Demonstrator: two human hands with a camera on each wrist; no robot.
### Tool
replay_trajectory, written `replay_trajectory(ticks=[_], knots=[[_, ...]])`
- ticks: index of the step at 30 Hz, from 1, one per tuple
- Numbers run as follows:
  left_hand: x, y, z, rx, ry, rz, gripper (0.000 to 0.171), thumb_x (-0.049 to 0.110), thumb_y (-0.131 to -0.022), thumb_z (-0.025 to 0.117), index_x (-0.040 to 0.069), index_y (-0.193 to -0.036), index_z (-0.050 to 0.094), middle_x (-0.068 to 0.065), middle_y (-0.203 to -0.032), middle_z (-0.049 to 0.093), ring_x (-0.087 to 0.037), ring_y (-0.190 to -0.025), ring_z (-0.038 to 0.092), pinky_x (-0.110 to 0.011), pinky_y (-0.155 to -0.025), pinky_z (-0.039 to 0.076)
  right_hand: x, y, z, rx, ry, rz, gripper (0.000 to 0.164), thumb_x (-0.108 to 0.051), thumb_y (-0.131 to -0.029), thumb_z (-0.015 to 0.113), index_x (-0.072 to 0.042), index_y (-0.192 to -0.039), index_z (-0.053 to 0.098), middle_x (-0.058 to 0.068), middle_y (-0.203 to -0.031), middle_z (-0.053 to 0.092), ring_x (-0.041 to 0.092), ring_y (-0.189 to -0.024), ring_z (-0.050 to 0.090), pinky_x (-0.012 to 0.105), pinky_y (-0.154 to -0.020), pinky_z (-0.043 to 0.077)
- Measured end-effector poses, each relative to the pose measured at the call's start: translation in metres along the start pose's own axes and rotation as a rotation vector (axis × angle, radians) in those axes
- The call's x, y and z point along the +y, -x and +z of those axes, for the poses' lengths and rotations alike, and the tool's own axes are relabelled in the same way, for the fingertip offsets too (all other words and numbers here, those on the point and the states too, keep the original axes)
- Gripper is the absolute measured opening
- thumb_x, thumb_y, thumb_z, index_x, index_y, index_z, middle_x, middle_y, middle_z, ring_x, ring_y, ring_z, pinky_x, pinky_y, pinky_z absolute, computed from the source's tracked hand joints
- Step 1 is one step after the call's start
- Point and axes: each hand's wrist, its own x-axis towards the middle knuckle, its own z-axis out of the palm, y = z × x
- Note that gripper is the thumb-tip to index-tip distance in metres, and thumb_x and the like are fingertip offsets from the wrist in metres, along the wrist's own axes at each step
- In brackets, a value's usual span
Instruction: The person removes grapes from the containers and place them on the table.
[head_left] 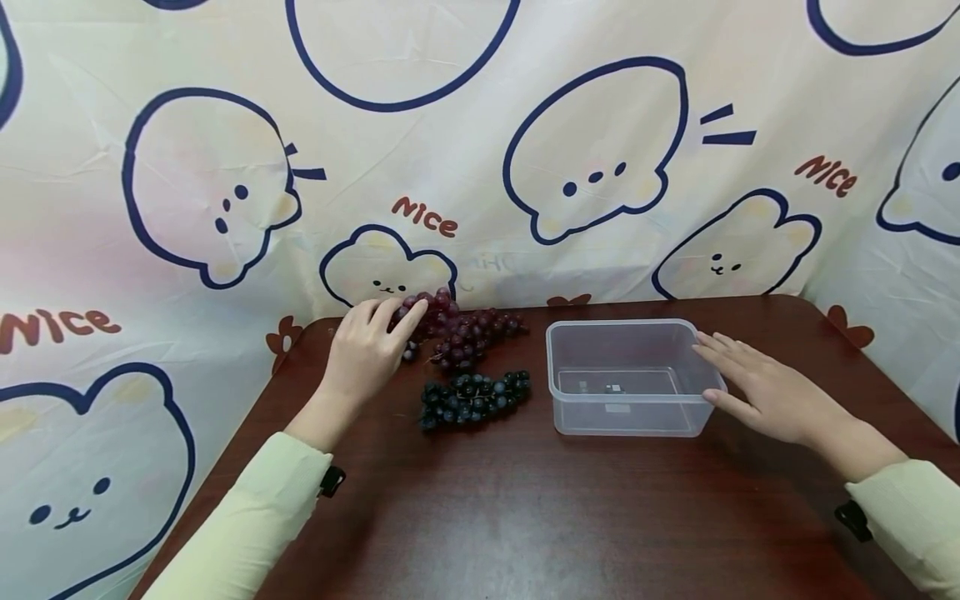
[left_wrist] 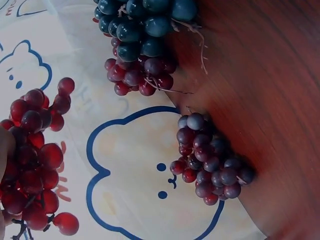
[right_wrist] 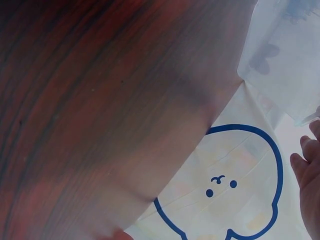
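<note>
My left hand (head_left: pixel 363 346) holds a bunch of red grapes (left_wrist: pixel 35 165) at the back left of the table; in the head view the fingers partly cover it. Below that hand, a dusky purple bunch (left_wrist: pixel 212 162) lies on the table, mostly hidden in the head view. Just to its right is another red bunch (head_left: pixel 472 337). Nearer the front lies a blue-black bunch of grapes (head_left: pixel 472 398). My right hand (head_left: pixel 772 392), fingers extended, rests against the right rim of a clear plastic box (head_left: pixel 626 421), which has no grapes in it.
The dark brown wooden table (head_left: pixel 525 508) ends at the back against a pale cloth (head_left: pixel 480 158) printed with cartoon bears. This cloth also hangs along both sides. Each wrist carries a small black device (head_left: pixel 332 481) at the sleeve cuff.
</note>
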Motion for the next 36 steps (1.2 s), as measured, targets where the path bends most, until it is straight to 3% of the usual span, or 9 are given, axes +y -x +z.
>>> replay_trajectory(ticks=[7,15,26,36], knots=[[-0.005,0.008,-0.003,0.001,-0.040,-0.005,0.028,0.007,-0.096,0.057,0.010,-0.121,0.068,-0.019,-0.100,0.064,-0.039,-0.081,0.059,-0.051,-0.065,0.050,0.000,0.000,0.000,0.003,0.009,-0.007,0.068,-0.036,-0.091,0.065,-0.009,-0.148,0.041,0.017,-0.152,0.035,0.039,-0.138,0.031,0.042,-0.115,0.018],[-0.012,0.018,-0.006,0.040,-0.034,-0.034,0.034,0.000,-0.090,0.060,0.009,-0.122,0.067,-0.020,-0.099,0.063,-0.042,-0.079,0.058,-0.053,-0.062,0.048,0.000,-0.001,-0.001,0.002,0.012,-0.009,0.068,-0.038,-0.091,0.064,-0.008,-0.148,0.041,0.017,-0.152,0.035,0.037,-0.139,0.031,0.033,-0.116,0.011],[-0.021,0.038,-0.018,-0.054,-0.069,-0.079,0.036,0.004,-0.089,0.063,0.010,-0.125,0.066,-0.021,-0.100,0.063,-0.042,-0.083,0.058,-0.053,-0.065,0.049,-0.002,-0.001,-0.001,-0.008,0.007,0.003,0.068,-0.037,-0.091,0.065,-0.009,-0.148,0.041,0.018,-0.152,0.034,0.039,-0.139,0.030,0.041,-0.115,0.015],[-0.024,0.059,-0.016,-0.089,-0.060,-0.087,0.033,0.007,-0.090,0.062,0.008,-0.123,0.066,-0.022,-0.099,0.062,-0.043,-0.081,0.057,-0.054,-0.063,0.049,-0.001,0.000,-0.001,-0.008,0.016,0.000,0.069,-0.037,-0.091,0.065,-0.008,-0.148,0.041,0.018,-0.152,0.035,0.039,-0.139,0.031,0.033,-0.116,0.009]])
